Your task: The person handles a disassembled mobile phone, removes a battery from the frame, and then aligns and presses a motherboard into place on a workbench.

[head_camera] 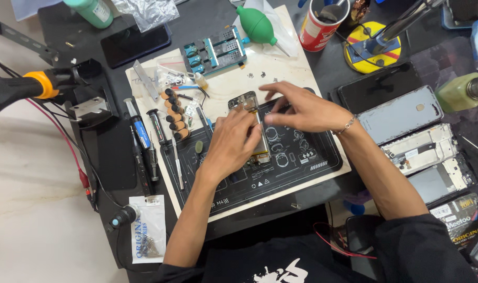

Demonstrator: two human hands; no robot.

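Centrally, opened phone (248, 103) under left hand (233, 144), right hand (302, 109) beside.

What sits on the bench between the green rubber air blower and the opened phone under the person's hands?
In the head view, a bare cream stretch of mat with a few tiny screws lies between the blower and the opened phone.

Mat's (302, 173) right half lies free; screwdrivers (144, 141) and bits (175, 112) crowd its left.
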